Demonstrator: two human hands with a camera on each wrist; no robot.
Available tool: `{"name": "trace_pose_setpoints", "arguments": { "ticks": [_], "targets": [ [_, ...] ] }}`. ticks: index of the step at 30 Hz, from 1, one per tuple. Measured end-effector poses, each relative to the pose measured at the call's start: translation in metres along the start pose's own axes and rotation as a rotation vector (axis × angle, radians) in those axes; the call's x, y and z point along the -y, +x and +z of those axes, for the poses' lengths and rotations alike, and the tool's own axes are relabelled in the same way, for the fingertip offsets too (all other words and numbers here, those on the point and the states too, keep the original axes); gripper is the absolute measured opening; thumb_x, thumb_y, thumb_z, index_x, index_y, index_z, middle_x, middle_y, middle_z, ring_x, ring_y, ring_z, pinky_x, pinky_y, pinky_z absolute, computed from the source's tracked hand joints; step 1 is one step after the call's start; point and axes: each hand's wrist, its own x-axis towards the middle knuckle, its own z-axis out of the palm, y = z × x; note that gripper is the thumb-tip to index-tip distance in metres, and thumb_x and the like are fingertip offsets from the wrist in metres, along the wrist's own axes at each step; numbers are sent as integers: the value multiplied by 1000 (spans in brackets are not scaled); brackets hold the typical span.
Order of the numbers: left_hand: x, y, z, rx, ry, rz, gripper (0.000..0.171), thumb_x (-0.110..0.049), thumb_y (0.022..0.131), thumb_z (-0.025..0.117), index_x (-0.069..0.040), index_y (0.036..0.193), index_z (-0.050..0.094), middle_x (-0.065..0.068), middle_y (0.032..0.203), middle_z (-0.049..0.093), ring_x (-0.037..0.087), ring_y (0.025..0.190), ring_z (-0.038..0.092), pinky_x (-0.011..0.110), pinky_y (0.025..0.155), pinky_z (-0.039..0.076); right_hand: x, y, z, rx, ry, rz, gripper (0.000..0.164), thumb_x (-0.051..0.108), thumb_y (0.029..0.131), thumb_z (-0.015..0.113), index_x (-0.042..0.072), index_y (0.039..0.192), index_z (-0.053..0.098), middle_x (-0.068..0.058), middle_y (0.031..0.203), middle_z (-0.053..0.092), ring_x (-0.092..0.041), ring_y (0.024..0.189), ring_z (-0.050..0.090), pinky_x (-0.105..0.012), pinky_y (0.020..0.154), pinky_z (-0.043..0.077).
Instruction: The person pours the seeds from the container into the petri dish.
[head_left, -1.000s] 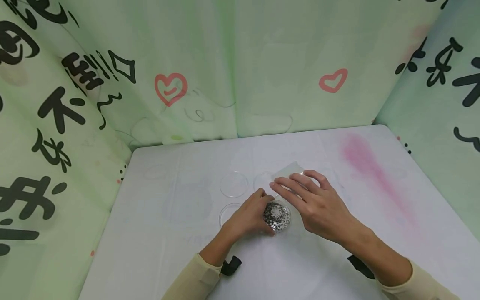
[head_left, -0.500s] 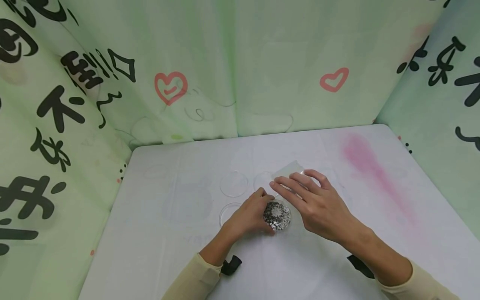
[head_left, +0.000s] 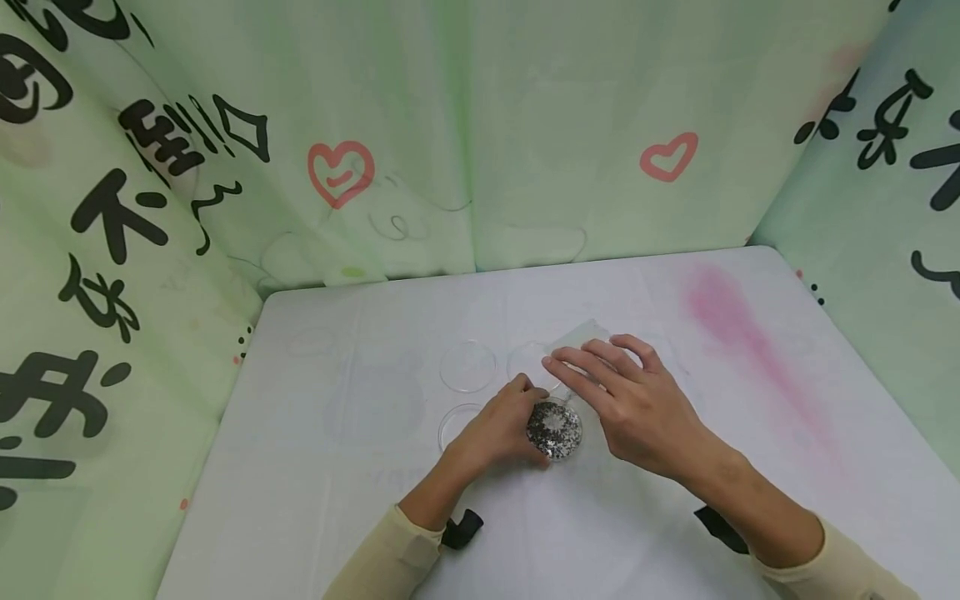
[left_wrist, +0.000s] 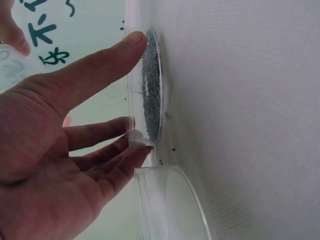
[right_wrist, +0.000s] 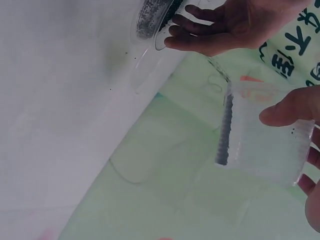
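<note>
My left hand (head_left: pixel 498 429) grips a round clear petri dish (head_left: pixel 554 430) by its rim on the table. Thumb and fingertips lie on opposite sides of its wall in the left wrist view. Dark and silvery grains (left_wrist: pixel 152 90) cover the dish's bottom, with a paler patch near the middle. Above and behind the dish, my right hand (head_left: pixel 637 408) holds a translucent plastic container (right_wrist: pixel 265 135) tilted toward it. Dark grains (right_wrist: pixel 225 130) line one side of this container. In the head view, the hand covers most of it.
Behind the left hand lies an empty clear dish (head_left: pixel 467 367), with another clear dish (head_left: pixel 525 360) partly behind the container. A third clear dish (left_wrist: pixel 172 205) stands beside the gripped one. A white cloth (head_left: pixel 300 467) with a pink stain (head_left: pixel 735 325) covers the table; green curtains (head_left: pixel 510 167) surround it.
The right hand and container have tipped slightly. In the gripped dish, the grains' pale patch looks a little more covered and darker. The left hand stays put.
</note>
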Motion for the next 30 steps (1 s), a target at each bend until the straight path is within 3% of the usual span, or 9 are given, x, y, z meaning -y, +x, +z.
{"name": "trace_pose_setpoints", "arguments": {
  "ticks": [6, 10, 13, 18, 24, 30],
  "targets": [
    [-1, 0, -1, 2, -7, -1, 92, -26, 65, 102, -2, 143, 59, 6, 120, 56, 14, 107, 56, 25, 98, 51, -19, -9, 11, 100, 149, 180, 85, -12, 62, 66, 12, 143, 59, -9, 136, 63, -35, 123, 53, -57, 100, 38],
    [-1, 0, -1, 4, -14, -3, 93, -26, 64, 102, -1, 143, 59, 6, 120, 56, 14, 107, 56, 25, 98, 52, -36, -15, 20, 132, 273, 320, 90, -10, 57, 74, 12, 143, 58, -9, 137, 61, -35, 124, 50, -58, 94, 38],
    [-1, 0, -1, 4, -17, -7, 93, -26, 64, 102, -1, 143, 59, 5, 120, 55, 14, 108, 56, 24, 98, 52, -49, -17, 26, 163, 377, 422, 92, -11, 58, 77, 12, 144, 56, -10, 140, 59, -35, 126, 48, -58, 92, 37],
    [-1, -1, -1, -3, -10, -7, 93, -25, 64, 102, -2, 143, 59, 5, 121, 55, 14, 109, 56, 24, 99, 51, -74, -17, 35, 241, 525, 601, 93, -9, 65, 84, 10, 150, 51, -15, 147, 55, -39, 129, 46, -62, 101, 38],
    [-4, -2, -2, 5, -11, -20, 93, -25, 66, 101, -2, 145, 57, 5, 122, 55, 14, 109, 55, 25, 100, 51, -109, -14, 49, 331, 662, 812, 94, -3, 77, 84, 8, 158, 38, -20, 157, 45, -44, 140, 44, -59, 111, 40],
    [-6, -3, -2, 15, -2, -29, 95, -26, 67, 101, -3, 147, 56, 5, 124, 54, 15, 110, 55, 25, 100, 51, -130, -14, 62, 395, 787, 945, 95, 3, 84, 81, 9, 163, 30, -20, 166, 34, -47, 151, 35, -60, 120, 35]
  ]
}}
